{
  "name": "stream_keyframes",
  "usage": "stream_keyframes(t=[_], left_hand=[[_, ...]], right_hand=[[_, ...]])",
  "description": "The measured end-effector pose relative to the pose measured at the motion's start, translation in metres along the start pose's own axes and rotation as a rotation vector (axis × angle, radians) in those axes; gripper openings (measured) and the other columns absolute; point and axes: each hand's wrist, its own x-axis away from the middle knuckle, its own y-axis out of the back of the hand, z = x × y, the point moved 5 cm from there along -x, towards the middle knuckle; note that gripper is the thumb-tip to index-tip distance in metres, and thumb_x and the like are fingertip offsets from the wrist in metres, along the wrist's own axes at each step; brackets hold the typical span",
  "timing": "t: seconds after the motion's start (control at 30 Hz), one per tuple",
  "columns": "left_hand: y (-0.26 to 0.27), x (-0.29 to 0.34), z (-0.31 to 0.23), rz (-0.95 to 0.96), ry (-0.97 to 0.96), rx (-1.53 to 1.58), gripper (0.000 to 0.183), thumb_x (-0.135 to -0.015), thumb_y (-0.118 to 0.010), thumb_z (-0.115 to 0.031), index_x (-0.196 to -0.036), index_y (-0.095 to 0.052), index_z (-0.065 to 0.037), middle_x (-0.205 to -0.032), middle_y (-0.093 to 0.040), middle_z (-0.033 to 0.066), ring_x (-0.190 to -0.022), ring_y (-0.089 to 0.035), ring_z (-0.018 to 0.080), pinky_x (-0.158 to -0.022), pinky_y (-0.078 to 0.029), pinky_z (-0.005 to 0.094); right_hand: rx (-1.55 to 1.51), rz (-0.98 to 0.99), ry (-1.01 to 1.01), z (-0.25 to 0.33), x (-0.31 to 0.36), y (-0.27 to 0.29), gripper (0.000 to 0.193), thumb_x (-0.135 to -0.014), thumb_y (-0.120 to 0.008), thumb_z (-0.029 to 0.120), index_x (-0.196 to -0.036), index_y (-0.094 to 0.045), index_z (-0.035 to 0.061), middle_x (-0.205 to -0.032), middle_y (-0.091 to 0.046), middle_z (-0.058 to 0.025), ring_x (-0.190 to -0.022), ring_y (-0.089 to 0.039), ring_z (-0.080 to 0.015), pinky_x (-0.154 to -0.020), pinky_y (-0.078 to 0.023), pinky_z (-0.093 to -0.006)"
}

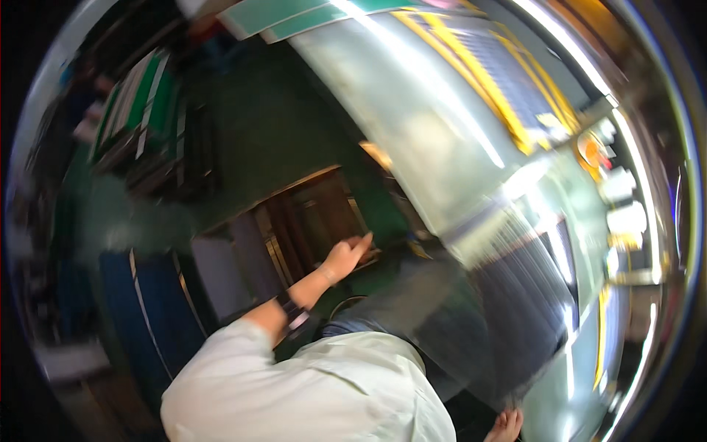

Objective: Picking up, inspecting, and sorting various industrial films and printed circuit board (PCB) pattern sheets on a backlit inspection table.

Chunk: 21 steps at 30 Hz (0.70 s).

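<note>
My left hand hangs out over the floor, a thin bracelet and a dark watch on its arm. Nothing shows in it; its blurred fingers are loosely bent, with the thumb a little apart. At the lower edge of the view, my right hand has its fingers closed at the near corner of a wide, dark grey sheet. The sheet stretches beside my body toward the pale worktable, its far end fading into a striped, lighter band. Whether it is cloth or a stiff panel I cannot tell.
A long glossy worktable runs along the right, bearing a yellow-edged rack of bluish sheets and white cups. Green boards lie at its far end. Brown panels, blue panels and a green-edged stack stand left.
</note>
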Motion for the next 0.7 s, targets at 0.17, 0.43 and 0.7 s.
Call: stream_keyframes(t=[0.17, 0.43, 0.7], left_hand=[[-0.069, 0.093, -0.105, 0.647, 0.096, 0.165, 0.036, -0.092, -0.050, -0.023, -0.120, -0.048, 0.000, -0.092, -0.063, 0.0124, -0.060, -0.060, 0.0129, -0.050, -0.046, 0.0231], [-0.130, 0.040, -0.198, 0.407, -0.355, -0.006, 0.014, -0.086, -0.054, -0.004, -0.098, -0.058, 0.003, -0.070, -0.060, 0.0058, -0.043, -0.049, 0.0062, -0.040, -0.038, 0.0203], [-0.161, 0.022, -0.207, 0.421, -0.373, -0.111, 0.016, -0.085, -0.057, -0.005, -0.100, -0.058, 0.001, -0.076, -0.059, 0.0040, -0.056, -0.056, 0.0073, -0.049, -0.044, 0.0182]], right_hand=[[-0.018, 0.116, 0.097, 0.064, 0.100, -0.092, 0.007, -0.087, -0.054, 0.010, -0.092, -0.052, 0.0048, -0.070, -0.058, -0.0074, -0.051, -0.052, -0.0096, -0.045, -0.042, -0.0203], [-0.281, 0.048, 0.141, 0.061, 0.087, -0.103, 0.006, -0.086, -0.053, 0.002, -0.091, -0.053, -0.0012, -0.072, -0.059, -0.0073, -0.057, -0.059, -0.0128, -0.052, -0.050, -0.0239], [-0.207, -0.089, 0.120, 0.028, 0.068, -0.093, 0.008, -0.081, -0.062, 0.004, -0.079, -0.054, 0.0033, -0.068, -0.054, 0.0010, -0.056, -0.050, -0.0060, -0.051, -0.040, -0.0191]])
